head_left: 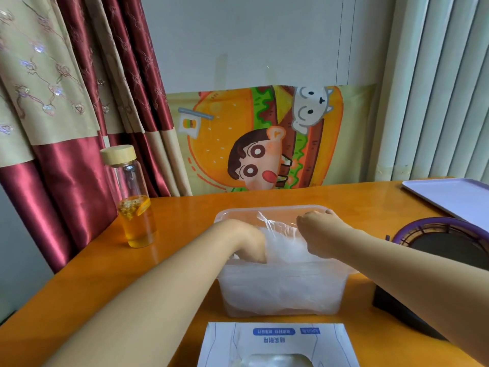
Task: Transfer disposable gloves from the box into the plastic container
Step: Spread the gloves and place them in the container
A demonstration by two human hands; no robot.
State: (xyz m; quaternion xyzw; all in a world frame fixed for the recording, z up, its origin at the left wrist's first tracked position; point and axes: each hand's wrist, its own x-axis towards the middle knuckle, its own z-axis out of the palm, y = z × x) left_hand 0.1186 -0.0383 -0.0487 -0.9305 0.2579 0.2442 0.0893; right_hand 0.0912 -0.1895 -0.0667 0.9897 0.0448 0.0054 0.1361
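Observation:
A clear plastic container (pixel 232 290) stands mid-table, filled with a heap of thin clear disposable gloves (pixel 285 250). My left hand (pixel 251 242) reaches down into the container at its left side, its fingers hidden among the gloves. My right hand (pixel 317 234) hovers over the right side and pinches a clear glove, with a corner of film sticking up above the far rim. The white glove box (pixel 277 345) lies at the near table edge, its oval opening showing gloves inside.
A glass bottle (pixel 132 200) with a wooden cap and yellow drink stands left of the container. A purple-rimmed round device (pixel 444 239) on a black base sits at right, with a pale purple tray (pixel 449 197) behind it. Curtains hang at the left.

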